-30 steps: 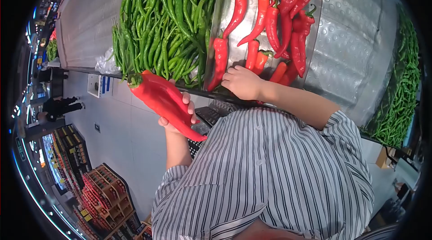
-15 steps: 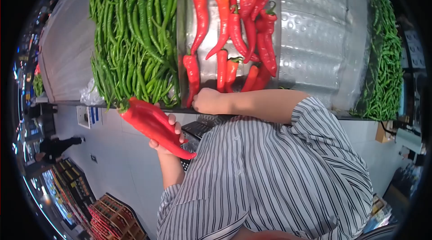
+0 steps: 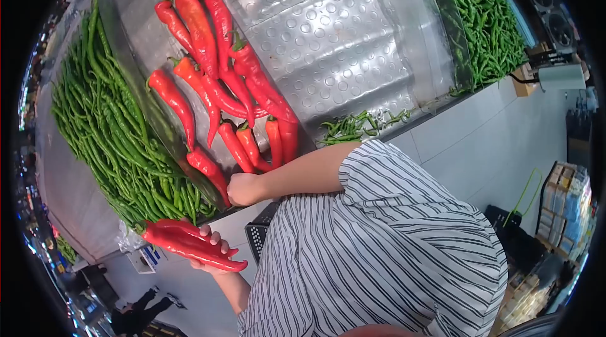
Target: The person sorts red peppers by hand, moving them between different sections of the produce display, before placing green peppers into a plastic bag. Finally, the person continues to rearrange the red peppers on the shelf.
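Observation:
My left hand (image 3: 211, 253) is closed around long red chili peppers (image 3: 183, 242); two tips stick out past the fingers, and green stems show at the other end. My right hand (image 3: 245, 190) is a fist at the front edge of the metal display tray (image 3: 303, 128). Beside it lies a single red pepper (image 3: 207, 169), its lower tip against the knuckles. Whatever the right fingers hold, if anything, is hidden. Several more red peppers (image 3: 199, 27) are spread over the tray beyond that hand.
Long green chilies (image 3: 120, 141) fill the section to the left, behind a clear divider (image 3: 148, 103). A few small green chilies (image 3: 353, 127) lie near the front edge. More green chilies (image 3: 483, 21) are heaped at far right. A black basket (image 3: 257, 236) is beside my torso.
The view has turned, so the display appears tilted and more of its right side shows. My left hand keeps the red peppers; my right hand stays at the tray's front edge.

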